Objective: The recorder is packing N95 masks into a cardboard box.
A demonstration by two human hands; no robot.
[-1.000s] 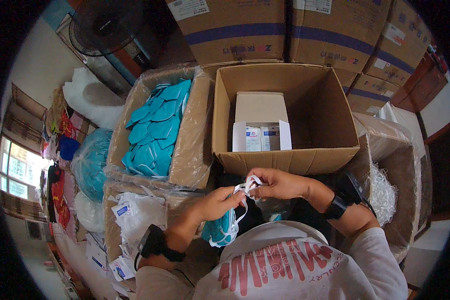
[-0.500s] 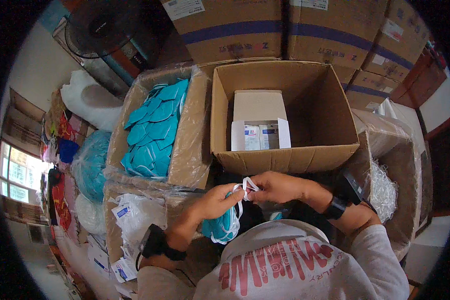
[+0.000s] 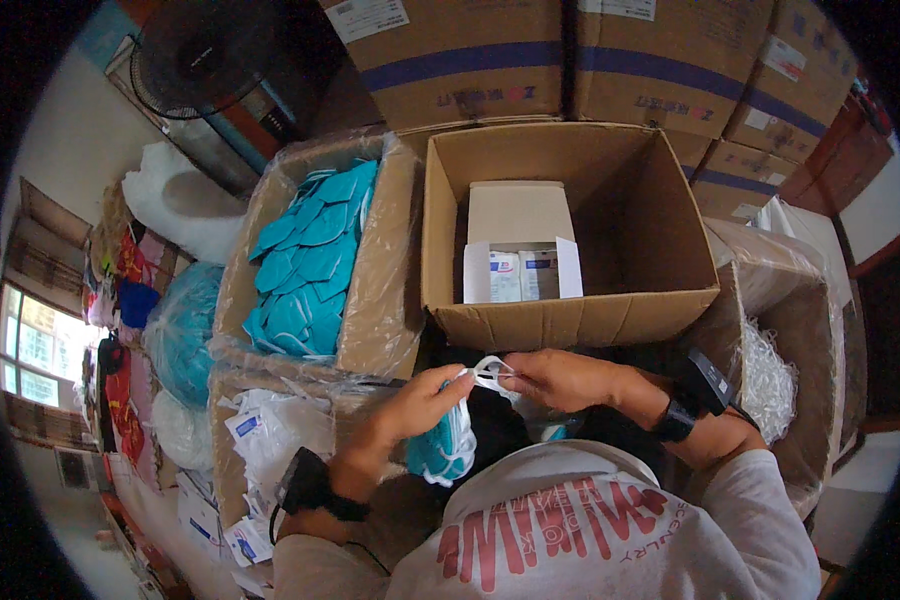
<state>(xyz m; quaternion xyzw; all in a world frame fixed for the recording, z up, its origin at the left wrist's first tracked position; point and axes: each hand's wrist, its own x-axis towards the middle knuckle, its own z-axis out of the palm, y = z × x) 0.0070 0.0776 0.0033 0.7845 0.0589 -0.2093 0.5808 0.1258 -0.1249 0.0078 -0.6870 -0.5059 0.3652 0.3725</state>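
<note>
My left hand [image 3: 428,402] is closed round a small bunch of teal face masks [image 3: 434,452] with white straps, just in front of my body. Between my two hands stretches a white elastic strap [image 3: 488,364]. At its other end, my right hand [image 3: 558,378] pinches the strap between thumb and fingers. My hands hide part of the strap, and whether it is tied to a mask cannot be made out. Beyond my left hand, a plastic-lined carton [image 3: 378,300] holds many teal masks [image 3: 308,250].
Straight ahead stands an open carton [image 3: 570,322] with a white box [image 3: 518,212] of small packets inside. Loose white straps [image 3: 766,385] fill part of a carton at right. White packets [image 3: 275,440] lie in a lined carton at left. Stacked cartons [image 3: 460,70] and a fan [image 3: 205,55] stand behind.
My hands have drawn slightly apart, the right one shifting a little right. The strap, looped up between my fingers before, now spans flatter between the hands.
</note>
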